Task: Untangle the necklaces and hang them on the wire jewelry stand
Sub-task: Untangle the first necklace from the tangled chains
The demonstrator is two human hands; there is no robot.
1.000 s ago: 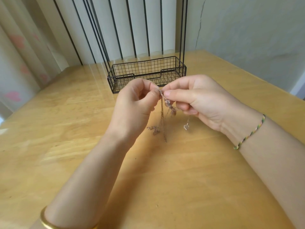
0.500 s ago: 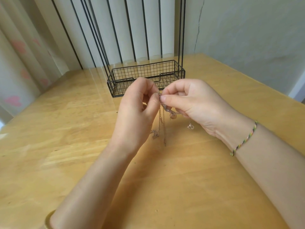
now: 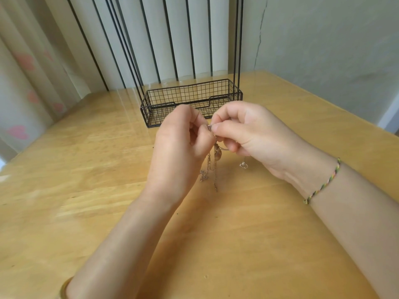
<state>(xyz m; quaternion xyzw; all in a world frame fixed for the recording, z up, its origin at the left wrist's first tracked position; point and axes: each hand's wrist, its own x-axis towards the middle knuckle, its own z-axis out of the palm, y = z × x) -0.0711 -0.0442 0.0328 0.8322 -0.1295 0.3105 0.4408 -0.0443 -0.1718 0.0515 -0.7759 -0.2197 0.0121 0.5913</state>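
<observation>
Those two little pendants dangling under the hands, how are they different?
The oval pendant is amber-brown; the heart pendant is silvery. The oval pendant hangs in the bunched necklaces between the hands; the heart pendant dangles apart on its own strand, under the right hand. Both hang from the necklaces that the left hand and the right hand pinch.

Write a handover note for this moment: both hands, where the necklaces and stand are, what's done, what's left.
Left hand: pinches the knot atop the tangled necklaces.
Right hand: pinches the same knot from the other side.
Necklaces: chains and pendants dangle over the table, with the heart pendant under the right hand.
Wire jewelry stand: behind the hands, untouched; its top is out of frame.
Done: nothing visibly hung.
Left: separate the chains and hang each.
</observation>
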